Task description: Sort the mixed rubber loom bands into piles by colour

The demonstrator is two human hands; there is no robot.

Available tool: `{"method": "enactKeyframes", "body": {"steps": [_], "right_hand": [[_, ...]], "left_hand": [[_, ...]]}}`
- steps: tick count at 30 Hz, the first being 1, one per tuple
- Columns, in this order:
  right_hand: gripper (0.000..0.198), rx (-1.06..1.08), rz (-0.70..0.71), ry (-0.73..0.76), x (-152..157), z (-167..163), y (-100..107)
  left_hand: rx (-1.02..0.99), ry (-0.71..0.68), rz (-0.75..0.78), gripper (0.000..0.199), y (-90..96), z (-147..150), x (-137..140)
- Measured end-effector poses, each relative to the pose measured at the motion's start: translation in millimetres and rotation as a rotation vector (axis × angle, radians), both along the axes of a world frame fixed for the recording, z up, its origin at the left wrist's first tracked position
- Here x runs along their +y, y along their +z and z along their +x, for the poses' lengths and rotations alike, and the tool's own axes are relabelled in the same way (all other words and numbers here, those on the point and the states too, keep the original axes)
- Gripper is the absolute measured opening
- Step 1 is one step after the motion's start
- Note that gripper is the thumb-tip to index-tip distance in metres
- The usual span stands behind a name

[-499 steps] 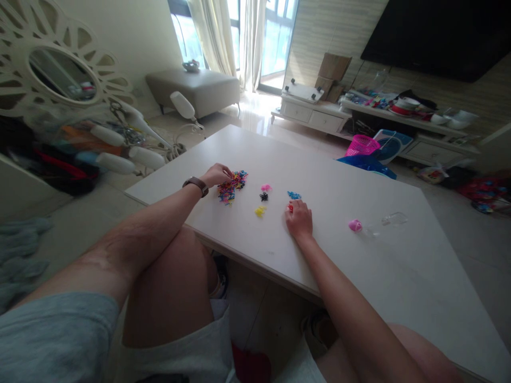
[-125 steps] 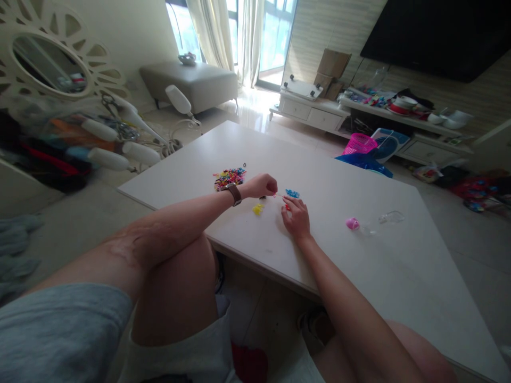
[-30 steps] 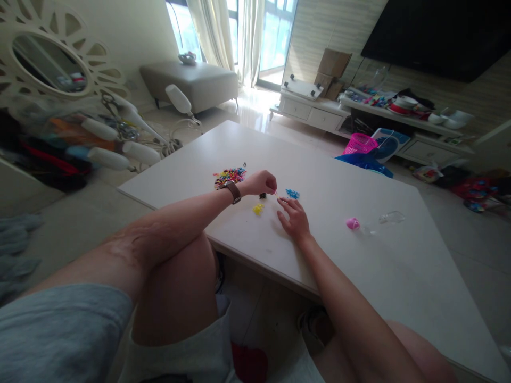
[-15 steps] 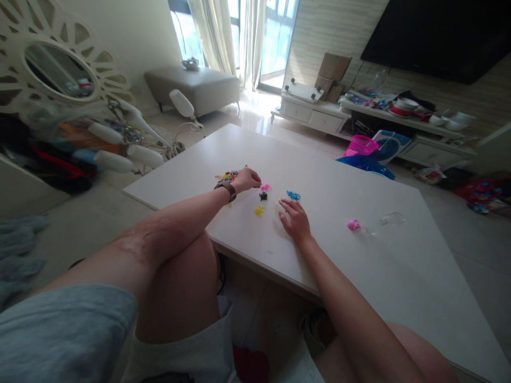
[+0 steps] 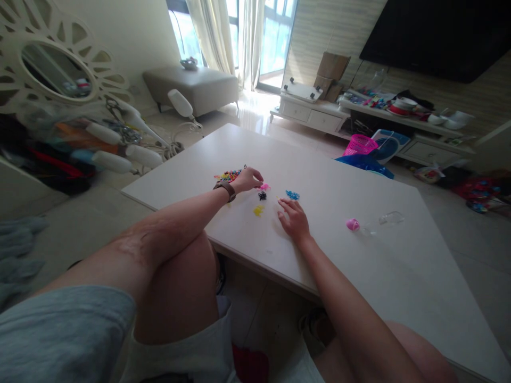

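My left hand, with a dark watch on its wrist, hovers at the edge of a small pink pile. Its thumb and index finger are apart, and nothing shows between them. Partly behind that wrist lies a heap of mixed-colour small pieces. Just below the pink ones are a black pile and a yellow pile. My right hand rests on the table with fingers spread, its fingertips beside a tiny pale speck and close to a blue pile. The pieces are too small to name.
The white table carries a pink rounded object and a clear container at the right. A white multi-armed lamp stands beyond its left edge. Past the far right edge is a pink basket.
My left thumb and index finger have parted slightly above the pink pile. My right hand stays in place. The view has shifted a little.
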State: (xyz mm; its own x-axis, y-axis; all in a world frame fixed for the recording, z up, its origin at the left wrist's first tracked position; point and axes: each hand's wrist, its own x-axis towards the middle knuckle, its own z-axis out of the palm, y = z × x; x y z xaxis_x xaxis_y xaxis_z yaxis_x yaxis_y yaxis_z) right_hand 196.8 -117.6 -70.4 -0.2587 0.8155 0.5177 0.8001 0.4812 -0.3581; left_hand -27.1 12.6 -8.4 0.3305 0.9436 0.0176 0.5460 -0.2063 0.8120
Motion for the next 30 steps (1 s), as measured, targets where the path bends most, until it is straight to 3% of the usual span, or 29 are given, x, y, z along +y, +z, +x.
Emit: {"method": "enactKeyframes", "body": {"steps": [7, 12, 19, 25, 30], "right_hand": [[0.042, -0.023, -0.01, 0.025, -2, 0, 3], [0.044, -0.037, -0.021, 0.042, -4, 0, 6], [0.044, -0.037, -0.02, 0.051, -5, -1, 8], [0.036, -0.022, -0.017, 0.007, -4, -2, 6], [0.033, -0.012, -0.028, 0.001, -4, -1, 3]], "left_hand": [[-0.001, -0.269, 0.011, 0.026, 2.2, 14, -7], [-0.006, -0.462, -0.065, 0.028, 4.0, 24, -14], [0.012, -0.503, -0.069, 0.021, -0.1, 26, -16], [0.03, -0.509, -0.07, 0.015, 7.3, 19, -9], [0.095, -0.518, -0.151, 0.019, 11.0, 10, -7]]}}
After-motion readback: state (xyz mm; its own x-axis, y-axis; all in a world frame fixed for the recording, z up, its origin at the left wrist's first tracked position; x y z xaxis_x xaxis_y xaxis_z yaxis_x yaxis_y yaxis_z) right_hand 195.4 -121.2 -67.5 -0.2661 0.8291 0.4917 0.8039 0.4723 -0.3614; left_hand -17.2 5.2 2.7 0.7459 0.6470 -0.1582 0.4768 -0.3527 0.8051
